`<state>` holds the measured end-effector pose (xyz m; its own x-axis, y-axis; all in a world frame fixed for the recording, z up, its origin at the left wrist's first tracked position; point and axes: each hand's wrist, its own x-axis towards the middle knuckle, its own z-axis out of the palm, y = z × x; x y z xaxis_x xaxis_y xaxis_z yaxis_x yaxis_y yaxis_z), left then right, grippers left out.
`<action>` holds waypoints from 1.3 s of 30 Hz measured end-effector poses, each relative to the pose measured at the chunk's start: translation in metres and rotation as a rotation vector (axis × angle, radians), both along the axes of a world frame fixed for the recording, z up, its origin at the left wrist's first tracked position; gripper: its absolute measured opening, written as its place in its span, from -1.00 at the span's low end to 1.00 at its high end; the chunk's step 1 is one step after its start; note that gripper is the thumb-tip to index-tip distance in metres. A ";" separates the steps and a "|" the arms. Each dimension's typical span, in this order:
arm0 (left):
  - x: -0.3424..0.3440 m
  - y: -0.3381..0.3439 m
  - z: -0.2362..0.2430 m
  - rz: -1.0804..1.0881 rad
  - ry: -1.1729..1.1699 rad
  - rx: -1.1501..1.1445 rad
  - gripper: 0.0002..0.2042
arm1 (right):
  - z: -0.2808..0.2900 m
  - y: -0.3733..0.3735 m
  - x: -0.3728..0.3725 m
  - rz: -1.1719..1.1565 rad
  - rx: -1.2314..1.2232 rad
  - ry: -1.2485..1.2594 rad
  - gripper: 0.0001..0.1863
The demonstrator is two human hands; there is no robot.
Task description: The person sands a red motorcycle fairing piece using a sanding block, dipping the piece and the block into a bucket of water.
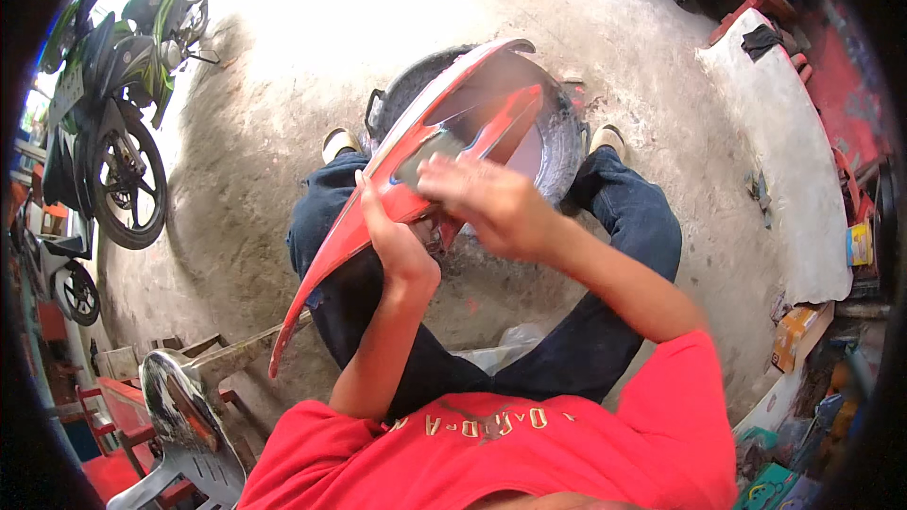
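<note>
A long red body panel (pixel 331 260), shaped like a motorcycle fairing with a pale edge, slants from my left knee up over a dark tub (pixel 567 137). My left hand (pixel 397 241) is closed around the panel's lower middle, and some of its fingers are hidden behind it. Over the panel's face, my right hand (pixel 487 203) presses a grey-green sheet (pixel 425 161) that looks like sandpaper. The right fingers are slightly blurred. Cloudy liquid shows inside the tub beneath the panel's forked end.
Motorcycles (pixel 123 151) stand at the left. A grey plastic chair (pixel 184 425) and a wooden bench (pixel 246 354) are at the lower left. A pale slab (pixel 794 170) and an orange-brown box (pixel 798 340) lie to the right. My knees flank the tub on the concrete floor (pixel 255 113).
</note>
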<state>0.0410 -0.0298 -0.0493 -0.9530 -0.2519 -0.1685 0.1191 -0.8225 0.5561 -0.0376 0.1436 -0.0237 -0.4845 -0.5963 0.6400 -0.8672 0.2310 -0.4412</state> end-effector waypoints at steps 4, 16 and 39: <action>-0.007 0.035 0.037 0.178 -0.243 -0.171 -0.38 | -0.007 0.010 -0.022 -0.030 0.001 -0.127 -0.59; -0.003 0.036 0.043 0.169 -0.285 -0.189 -0.37 | -0.003 0.018 -0.038 -0.156 0.079 -0.086 -0.64; -0.003 0.033 0.032 0.179 -0.287 -0.218 -0.40 | 0.003 0.008 -0.026 -0.100 0.063 -0.108 -0.64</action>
